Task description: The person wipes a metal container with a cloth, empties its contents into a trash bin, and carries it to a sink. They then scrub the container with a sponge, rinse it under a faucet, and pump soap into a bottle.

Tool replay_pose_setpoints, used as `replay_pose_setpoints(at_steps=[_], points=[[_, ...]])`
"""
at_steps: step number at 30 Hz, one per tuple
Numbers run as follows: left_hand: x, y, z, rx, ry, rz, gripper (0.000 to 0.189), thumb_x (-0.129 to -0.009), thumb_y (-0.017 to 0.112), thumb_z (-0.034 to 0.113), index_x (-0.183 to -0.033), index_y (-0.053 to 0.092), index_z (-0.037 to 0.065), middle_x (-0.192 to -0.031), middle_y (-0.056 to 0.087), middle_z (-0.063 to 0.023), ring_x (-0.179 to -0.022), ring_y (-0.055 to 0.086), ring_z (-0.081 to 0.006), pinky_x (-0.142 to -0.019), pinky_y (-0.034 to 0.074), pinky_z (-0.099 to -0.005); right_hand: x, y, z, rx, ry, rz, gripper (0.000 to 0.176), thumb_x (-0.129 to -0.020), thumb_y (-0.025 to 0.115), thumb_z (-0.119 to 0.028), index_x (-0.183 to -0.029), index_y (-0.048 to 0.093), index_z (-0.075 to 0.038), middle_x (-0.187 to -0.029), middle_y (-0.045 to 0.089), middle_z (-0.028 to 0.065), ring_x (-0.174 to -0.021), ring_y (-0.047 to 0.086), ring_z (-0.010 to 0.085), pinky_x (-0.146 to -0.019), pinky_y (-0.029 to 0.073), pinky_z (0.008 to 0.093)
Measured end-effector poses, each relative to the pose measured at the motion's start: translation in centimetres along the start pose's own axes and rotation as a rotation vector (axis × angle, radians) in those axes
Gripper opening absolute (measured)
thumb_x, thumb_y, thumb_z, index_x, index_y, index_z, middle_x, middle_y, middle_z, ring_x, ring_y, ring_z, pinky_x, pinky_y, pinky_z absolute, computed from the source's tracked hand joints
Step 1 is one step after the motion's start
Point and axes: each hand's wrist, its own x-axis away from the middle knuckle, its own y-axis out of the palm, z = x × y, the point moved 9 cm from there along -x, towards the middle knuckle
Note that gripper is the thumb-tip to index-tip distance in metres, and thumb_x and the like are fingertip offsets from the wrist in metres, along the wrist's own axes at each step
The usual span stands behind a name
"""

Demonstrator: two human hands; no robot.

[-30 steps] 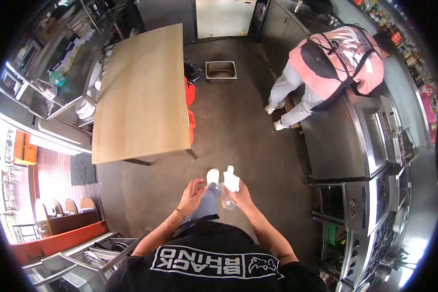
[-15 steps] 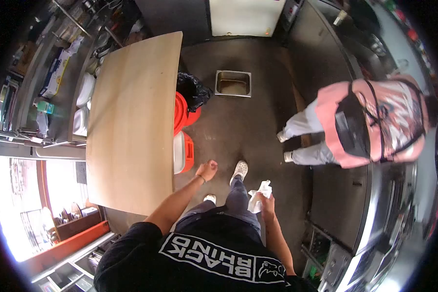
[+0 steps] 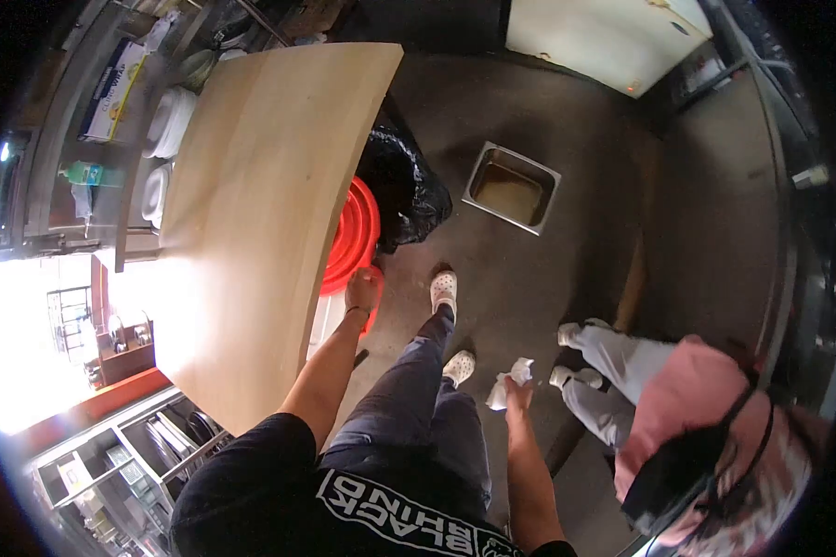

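My right hand (image 3: 518,395) is closed around a crumpled white cloth or paper (image 3: 511,382), held low over the floor beside my leg. Out in front on the left, my left hand (image 3: 363,289) hangs near the edge of the wooden board (image 3: 260,186), over the red round lid (image 3: 351,232) and a red-rimmed white container (image 3: 326,317). Its fingers look curled, but whether they touch or hold anything is hidden. A black plastic bag (image 3: 416,200) stands just beyond the lid.
A metal pan (image 3: 514,187) with brownish liquid lies on the floor ahead. At the right, a person in pink (image 3: 697,399) stands close by. Shelves with white containers (image 3: 170,123) are behind the board. A white appliance (image 3: 608,42) stands at the far end.
I have stepped forward, and the view has turned. The pan and bag appear nearer, and the other person is lower in view. My right hand still holds the white cloth or paper.
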Motion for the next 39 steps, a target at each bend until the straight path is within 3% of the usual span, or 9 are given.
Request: replay_pose_setpoints(at_steps=[7,8,9,16,18,25,31,34,39], points=[[-11.2,-2.9,-1.9,-0.124,-0.162,0.339,0.045,-0.075,0.057,0.026,-0.114,0.046,0.005,-0.115,0.048,-0.0165,-0.111,0.042,-0.0348,-0.093,0.034,-0.0452,-25.1,-1.6,9.2,0.713,-0.032,0.338,0.067,-0.074,0.065,-0.024,-0.124,0.032,0.006,-0.118,0.049,0.0212,-0.105,0.05,0.034,-0.089,0.04,0.0385],[-11.9,-3.2,-2.9,-0.224,-0.257,0.392,0.049,-0.076,0.057,0.03,-0.117,0.043,0.006,-0.118,0.046,-0.0173,-0.112,0.04,-0.036,-0.093,0.034,-0.047,-23.5,1.8,1.1,0.535,-0.081,0.233,0.072,-0.076,0.063,-0.032,-0.126,0.029,0.006,-0.121,0.045,0.023,-0.11,0.047,0.0348,-0.093,0.037,0.0388],[-12.1,-3.7,-4.0,-0.327,-0.35,0.44,0.053,-0.077,0.057,0.033,-0.12,0.041,0.007,-0.121,0.043,-0.018,-0.114,0.038,-0.0373,-0.093,0.033,-0.0488,-26.8,2.4,1.9,0.831,-0.08,0.308,0.068,-0.078,0.062,-0.029,-0.126,0.028,0.006,-0.121,0.044,0.0251,-0.112,0.046,0.036,-0.093,0.037,0.0404],[-13.9,-1.8,-12.3,-0.245,-0.586,0.394,0.062,-0.081,0.047,0.049,-0.126,0.036,0.009,-0.127,0.039,-0.0155,-0.121,0.033,-0.0322,-0.092,0.028,-0.0568,-40.3,8.1,-6.7,0.582,-0.048,0.316,0.055,-0.079,0.056,-0.016,-0.123,0.03,0.003,-0.116,0.047,0.0254,-0.107,0.049,0.0372,-0.091,0.04,0.0432],[-13.4,-1.3,-13.6,-0.316,-0.685,0.348,0.064,-0.082,0.042,0.054,-0.127,0.035,0.009,-0.126,0.039,-0.0163,-0.121,0.033,-0.0331,-0.092,0.026,-0.0583,-42.6,10.4,-8.0,0.608,0.192,0.226,0.053,-0.081,0.054,-0.016,-0.125,0.03,0.002,-0.118,0.047,0.0234,-0.107,0.049,0.0359,-0.09,0.039,0.0429],[-14.0,-5.4,-10.8,-0.607,-0.417,0.731,0.063,-0.076,0.063,0.033,-0.128,0.033,0.012,-0.12,0.044,-0.0158,-0.117,0.034,-0.0376,-0.097,0.024,-0.052,-58.4,16.5,-3.7,0.157,-0.087,-0.176,0.048,-0.088,0.049,-0.023,-0.127,0.033,-0.001,-0.118,0.048,0.0135,-0.1,0.051,0.0256,-0.084,0.04,0.0353],[-15.3,-7.7,-12.4,-0.665,-0.273,0.606,0.058,-0.076,0.063,0.026,-0.126,0.035,0.012,-0.12,0.043,-0.0139,-0.114,0.039,-0.0344,-0.095,0.029,-0.0489,-58.9,19.8,-5.7,0.479,-0.244,-0.304,0.038,-0.087,0.052,-0.029,-0.113,0.049,0.0,-0.103,0.056,0.0102,-0.089,0.054,0.0231,-0.072,0.044,0.0337],[-15.2,-8.7,-13.8,-0.648,-0.296,0.604,0.045,-0.08,0.057,0.027,-0.121,0.042,0.014,-0.118,0.045,-0.0098,-0.111,0.042,-0.0299,-0.092,0.031,-0.0483,-57.5,18.1,-6.2,0.474,-0.062,-0.122,0.036,-0.086,0.055,-0.028,-0.108,0.05,-0.001,-0.093,0.057,0.0094,-0.079,0.056,0.0214,-0.064,0.045,0.0325],[-14.1,-9.5,-17.5,-0.733,-0.367,0.534,0.032,-0.082,0.055,0.025,-0.112,0.049,0.017,-0.107,0.049,-0.0102,-0.102,0.046,-0.0301,-0.084,0.037,-0.0471,-56.6,17.6,-7.6,-0.197,-0.16,-0.33,0.031,-0.084,0.057,-0.025,-0.104,0.049,-0.002,-0.082,0.055,0.0066,-0.067,0.055,0.02,-0.054,0.045,0.0349]])
